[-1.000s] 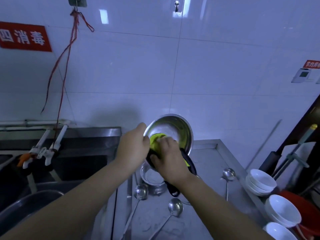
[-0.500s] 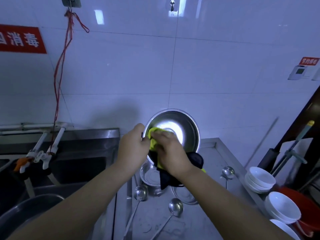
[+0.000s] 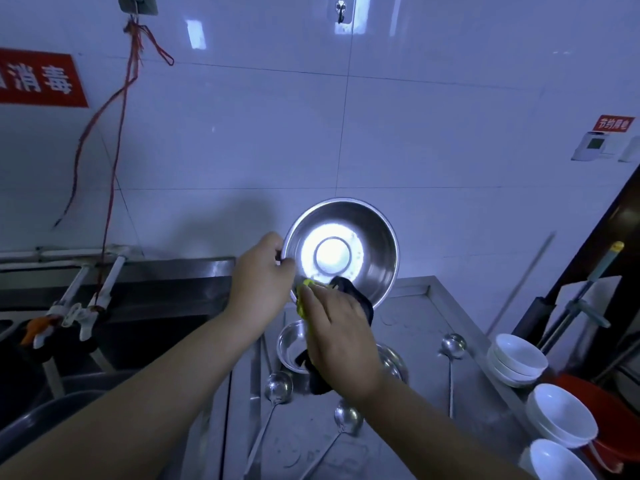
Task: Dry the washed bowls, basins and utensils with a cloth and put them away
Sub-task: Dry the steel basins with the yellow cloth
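My left hand (image 3: 260, 275) grips the left rim of a steel basin (image 3: 375, 251), held up and tilted so its shiny inside faces me. My right hand (image 3: 337, 344) presses a yellow and black cloth (image 3: 360, 299) against the basin's lower rim; the cloth hangs down under my palm. Below the hands a small steel bowl (image 3: 289, 344) stands on the steel counter (image 3: 415, 306), with a second bowl (image 3: 393, 362) partly hidden behind my right wrist. Three ladles (image 3: 278, 388) (image 3: 348, 419) (image 3: 453, 341) lie on the counter.
Stacks of white bowls (image 3: 517, 355) (image 3: 559, 415) (image 3: 557, 460) line the counter's right edge, beside a red basin (image 3: 606, 420). A dark sink (image 3: 156, 320) with taps (image 3: 79, 306) lies to the left, a grey basin (image 3: 45, 414) in front of it. A tiled wall stands behind.
My right hand slid the cloth from inside the basin down to its lower rim. The basin tilted further toward me and its bright bottom now shows uncovered.
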A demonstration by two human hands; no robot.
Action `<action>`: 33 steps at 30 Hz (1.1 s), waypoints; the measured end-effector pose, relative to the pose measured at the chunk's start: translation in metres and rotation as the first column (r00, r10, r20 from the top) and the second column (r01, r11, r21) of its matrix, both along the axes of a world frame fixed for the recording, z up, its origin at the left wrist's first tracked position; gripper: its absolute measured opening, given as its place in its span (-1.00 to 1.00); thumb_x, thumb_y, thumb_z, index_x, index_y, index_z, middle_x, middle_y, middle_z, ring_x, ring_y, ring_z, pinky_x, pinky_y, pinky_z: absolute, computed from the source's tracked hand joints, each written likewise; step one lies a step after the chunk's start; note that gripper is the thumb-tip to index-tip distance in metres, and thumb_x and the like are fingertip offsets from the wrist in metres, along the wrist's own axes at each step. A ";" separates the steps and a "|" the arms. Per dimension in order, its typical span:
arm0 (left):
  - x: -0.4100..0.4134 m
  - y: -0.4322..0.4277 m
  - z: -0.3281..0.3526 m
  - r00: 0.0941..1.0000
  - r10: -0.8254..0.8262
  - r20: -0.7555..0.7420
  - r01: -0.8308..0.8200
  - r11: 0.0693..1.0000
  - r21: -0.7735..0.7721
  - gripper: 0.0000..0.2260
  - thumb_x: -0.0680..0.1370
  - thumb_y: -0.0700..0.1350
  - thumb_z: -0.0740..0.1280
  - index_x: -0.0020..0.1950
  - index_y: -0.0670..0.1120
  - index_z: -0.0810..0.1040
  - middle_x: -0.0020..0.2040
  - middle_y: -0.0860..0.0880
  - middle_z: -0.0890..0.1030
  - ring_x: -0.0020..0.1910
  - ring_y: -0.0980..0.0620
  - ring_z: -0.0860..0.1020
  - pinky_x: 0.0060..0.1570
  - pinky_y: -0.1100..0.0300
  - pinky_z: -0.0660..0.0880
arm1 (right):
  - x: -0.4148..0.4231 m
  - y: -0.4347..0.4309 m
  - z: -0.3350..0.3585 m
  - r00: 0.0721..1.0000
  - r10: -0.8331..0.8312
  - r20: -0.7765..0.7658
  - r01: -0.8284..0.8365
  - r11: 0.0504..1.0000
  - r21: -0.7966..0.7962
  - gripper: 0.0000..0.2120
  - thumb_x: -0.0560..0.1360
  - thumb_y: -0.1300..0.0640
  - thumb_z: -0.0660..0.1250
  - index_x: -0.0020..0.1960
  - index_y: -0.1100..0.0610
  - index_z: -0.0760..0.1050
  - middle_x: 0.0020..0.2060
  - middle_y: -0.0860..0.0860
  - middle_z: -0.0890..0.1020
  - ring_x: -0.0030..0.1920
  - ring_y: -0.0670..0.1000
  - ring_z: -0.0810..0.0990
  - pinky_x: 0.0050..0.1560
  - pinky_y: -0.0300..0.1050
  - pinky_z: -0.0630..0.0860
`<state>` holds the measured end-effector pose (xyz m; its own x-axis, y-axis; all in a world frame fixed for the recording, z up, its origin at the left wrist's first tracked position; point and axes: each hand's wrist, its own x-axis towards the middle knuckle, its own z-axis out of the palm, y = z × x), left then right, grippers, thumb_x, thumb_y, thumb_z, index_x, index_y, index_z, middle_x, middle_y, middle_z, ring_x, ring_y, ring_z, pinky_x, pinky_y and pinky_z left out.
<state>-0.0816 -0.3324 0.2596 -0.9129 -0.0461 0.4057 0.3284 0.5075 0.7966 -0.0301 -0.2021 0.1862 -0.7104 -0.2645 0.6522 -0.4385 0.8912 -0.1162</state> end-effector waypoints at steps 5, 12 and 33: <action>-0.004 -0.014 0.012 0.990 -0.088 0.108 0.076 0.991 0.106 -0.89 0.33 -0.16 0.24 -0.19 -0.16 0.46 -0.26 -0.27 0.55 -0.35 -0.24 0.60 -0.39 -0.17 0.58 | -0.014 0.051 -0.003 0.952 0.047 -0.301 0.018 0.978 0.210 -0.72 0.56 0.26 0.10 0.15 0.14 0.53 -0.06 0.09 0.62 -0.08 0.13 0.58 0.01 -0.01 0.39; 0.004 -0.030 0.017 0.965 -0.178 0.191 0.231 0.923 -0.308 -0.61 0.43 0.03 0.44 0.17 -0.05 0.41 0.04 0.05 0.52 -0.07 -0.04 0.59 -0.08 0.04 0.54 | -0.020 0.075 0.008 0.928 0.104 -0.358 -0.023 0.974 0.223 -0.81 0.44 0.26 0.33 -0.01 0.05 0.44 -0.28 0.01 0.54 -0.23 0.03 0.43 -0.10 -0.11 0.35; 0.016 -0.018 -0.011 0.961 -0.241 0.132 0.274 0.874 -0.400 -0.66 0.48 -0.21 0.32 -0.45 0.07 0.38 -0.49 0.17 0.51 -0.44 0.23 0.46 -0.38 0.37 0.30 | -0.009 0.082 0.049 0.997 0.045 0.064 -0.011 0.895 -0.445 -0.59 0.46 0.21 0.31 0.30 0.06 0.41 0.07 -0.11 0.46 0.10 -0.12 0.41 0.12 -0.44 0.28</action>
<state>-0.0656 -0.3500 0.2490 -0.8978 0.3508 0.2663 0.4403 0.6997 0.5626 -0.0387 -0.1199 0.2352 -0.7557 0.0206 0.6546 -0.4383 0.7268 -0.5289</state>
